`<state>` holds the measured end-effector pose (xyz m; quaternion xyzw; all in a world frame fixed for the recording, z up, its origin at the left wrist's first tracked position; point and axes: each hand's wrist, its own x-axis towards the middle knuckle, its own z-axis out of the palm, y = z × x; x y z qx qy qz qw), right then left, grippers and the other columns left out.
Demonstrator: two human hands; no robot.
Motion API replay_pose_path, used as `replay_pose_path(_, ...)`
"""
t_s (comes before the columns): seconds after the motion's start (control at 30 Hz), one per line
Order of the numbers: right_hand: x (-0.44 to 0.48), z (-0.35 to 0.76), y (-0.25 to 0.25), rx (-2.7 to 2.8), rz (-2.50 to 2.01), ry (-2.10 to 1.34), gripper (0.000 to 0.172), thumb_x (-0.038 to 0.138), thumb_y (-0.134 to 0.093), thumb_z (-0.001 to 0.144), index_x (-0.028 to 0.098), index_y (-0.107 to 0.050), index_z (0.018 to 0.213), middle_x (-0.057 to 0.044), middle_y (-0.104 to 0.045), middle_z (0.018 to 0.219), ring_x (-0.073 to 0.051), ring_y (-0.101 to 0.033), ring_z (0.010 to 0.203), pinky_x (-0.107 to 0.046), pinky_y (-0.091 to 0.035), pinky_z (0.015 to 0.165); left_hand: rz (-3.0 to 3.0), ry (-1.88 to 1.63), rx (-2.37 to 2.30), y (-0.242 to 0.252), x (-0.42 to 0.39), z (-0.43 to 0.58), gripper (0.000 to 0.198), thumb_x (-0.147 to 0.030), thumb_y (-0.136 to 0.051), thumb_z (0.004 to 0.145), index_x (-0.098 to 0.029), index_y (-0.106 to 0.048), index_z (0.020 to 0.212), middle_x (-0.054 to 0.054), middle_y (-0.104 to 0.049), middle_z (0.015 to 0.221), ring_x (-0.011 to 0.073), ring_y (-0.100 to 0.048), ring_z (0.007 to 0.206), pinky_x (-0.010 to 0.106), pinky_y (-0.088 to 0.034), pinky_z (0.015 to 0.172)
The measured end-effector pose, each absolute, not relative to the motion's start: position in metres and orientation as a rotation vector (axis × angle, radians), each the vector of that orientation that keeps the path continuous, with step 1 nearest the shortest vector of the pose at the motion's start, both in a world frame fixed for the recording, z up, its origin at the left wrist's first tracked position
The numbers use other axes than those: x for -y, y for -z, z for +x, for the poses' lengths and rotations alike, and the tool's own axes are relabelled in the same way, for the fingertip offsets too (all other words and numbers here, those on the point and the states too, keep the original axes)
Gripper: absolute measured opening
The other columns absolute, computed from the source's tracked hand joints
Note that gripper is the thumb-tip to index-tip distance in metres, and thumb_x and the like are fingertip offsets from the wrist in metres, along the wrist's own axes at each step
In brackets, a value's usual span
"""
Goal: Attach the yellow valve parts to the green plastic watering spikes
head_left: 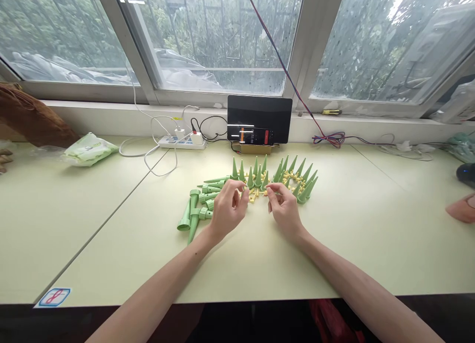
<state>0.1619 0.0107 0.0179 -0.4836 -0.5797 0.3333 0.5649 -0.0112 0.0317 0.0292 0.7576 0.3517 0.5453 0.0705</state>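
My left hand [230,204] is closed in a pinch over the table; anything between its fingertips is too small to make out. Opposite it, my right hand [285,207] pinches what looks like a small yellow plastic piece [264,193]. Just beyond both hands, more yellow pieces [252,198] lie scattered among upright green plastic spikes [259,177]. Further spikes [307,190] stand in a curve past my right hand. Beside my left hand, green spikes with ribbed collars [194,212] lie in a loose heap, partly hidden by that hand.
A dark tablet [260,113] with a phone [256,136] in front stands at the back. To its left are a power strip [183,141], white cables and a wipes pack [91,150]. Bundled wires [329,139] lie back right. Another person's hand [462,209] shows at the right edge.
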Motion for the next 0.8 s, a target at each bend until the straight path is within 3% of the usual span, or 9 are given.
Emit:
replay_pose_path(0.27, -0.014, 0.163, -0.014, 1.386, -1.142, -0.743, 0.02, 0.04, -0.053, 0.097, 0.021, -0.058, 0.1, -0.001, -0.062, 0.083, -0.012, -0.055, 0.056, -0.026, -0.045, 0.051, 2.22, -1.392, -1.262, -0.033, -0.037, -0.016, 0.018, -0.032, -0.062, 0.091, -0.02, -0.056, 0.103, 0.0, -0.053, 0.09, 0.0066, -0.046, 0.053, 0.024, -0.043, 0.053)
replay_pose_path(0.47, -0.016, 0.162, -0.011, 1.379, -1.11, -0.779, 0.022, 0.042, -0.057, 0.094, 0.021, -0.057, 0.102, -0.003, -0.061, 0.087, -0.015, -0.061, 0.064, -0.024, -0.048, 0.045, 2.241, -1.133, -1.334, -0.024, -0.04, -0.017, 0.018, -0.035, -0.053, 0.096, -0.018, -0.058, 0.093, 0.003, -0.062, 0.093, 0.0114, -0.052, 0.059, 0.028, -0.045, 0.062)
replay_pose_path(0.8, -0.015, 0.161, -0.014, 1.375, -1.022, -0.829, 0.02, 0.04, -0.06, 0.092, 0.021, -0.061, 0.099, -0.006, -0.062, 0.09, -0.02, -0.065, 0.079, -0.03, -0.059, 0.054, 2.161, -1.02, -1.325, -0.027, -0.041, -0.017, 0.023, -0.039, -0.052, 0.095, -0.017, -0.061, 0.093, 0.001, -0.063, 0.075, 0.0161, -0.055, 0.063, 0.029, -0.043, 0.063)
